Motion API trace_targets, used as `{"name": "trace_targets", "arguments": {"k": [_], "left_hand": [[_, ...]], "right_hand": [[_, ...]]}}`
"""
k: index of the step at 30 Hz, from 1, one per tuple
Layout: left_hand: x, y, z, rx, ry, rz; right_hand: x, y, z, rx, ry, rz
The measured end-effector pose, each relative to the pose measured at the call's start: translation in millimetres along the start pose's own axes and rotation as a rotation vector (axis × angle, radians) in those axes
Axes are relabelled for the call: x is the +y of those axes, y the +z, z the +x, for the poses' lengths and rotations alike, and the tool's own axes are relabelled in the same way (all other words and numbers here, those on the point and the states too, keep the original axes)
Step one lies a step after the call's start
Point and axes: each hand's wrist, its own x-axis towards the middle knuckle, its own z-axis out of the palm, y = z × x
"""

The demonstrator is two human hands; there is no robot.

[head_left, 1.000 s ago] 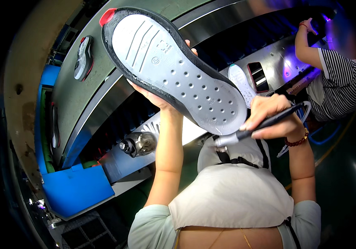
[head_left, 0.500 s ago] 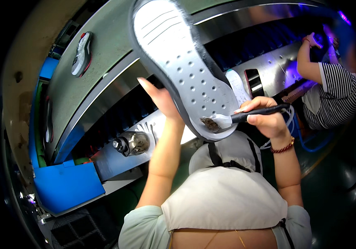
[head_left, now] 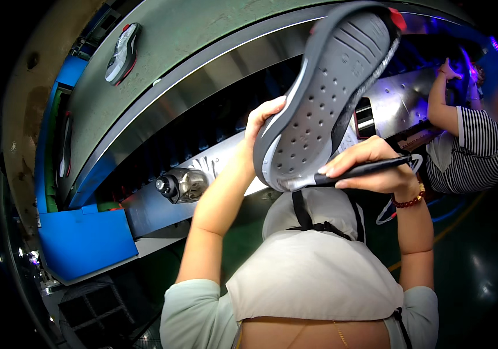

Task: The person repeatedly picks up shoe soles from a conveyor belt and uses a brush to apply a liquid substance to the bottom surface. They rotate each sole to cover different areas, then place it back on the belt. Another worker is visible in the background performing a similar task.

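A grey shoe sole (head_left: pixel 313 116), dotted with small dimples over its inner face, is held up before me and tilted with its toe end to the upper right. My left hand (head_left: pixel 265 119) grips its left edge, the fingers partly hidden behind it. In my right hand (head_left: pixel 380 166) is a brush (head_left: pixel 371 168) with a black handle. Its pale head rests against the inside of the sole's heel, low in the sole; the bristle tip is hard to make out there.
A shoe (head_left: pixel 123 53) lies on the green belt (head_left: pixel 170 35), with another (head_left: pixel 66 145) by its left edge. On the metal shelf below stands a dark bottle (head_left: pixel 182 186). A blue box (head_left: pixel 89 241) sits at lower left. A co-worker in stripes (head_left: pixel 473 145) works under purple light at right.
The sole has swung its toe end to the right, and my left hand has closed on its edge. My right hand has shifted the brush toward the heel rim.
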Motion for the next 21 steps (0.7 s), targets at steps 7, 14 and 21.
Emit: {"name": "trace_targets", "arguments": {"k": [7,14,21], "left_hand": [[10,52,-7,0.474,-0.348,0.155],[15,48,-9,0.37,-0.524,0.266],[19,41,-14,0.372,-0.619,0.327]], "right_hand": [[-9,-19,11,-0.105,-0.073,-0.096],[-28,-32,24,-0.32,-0.107,-0.092],[-30,-42,21,-0.458,-0.041,-0.21]]}}
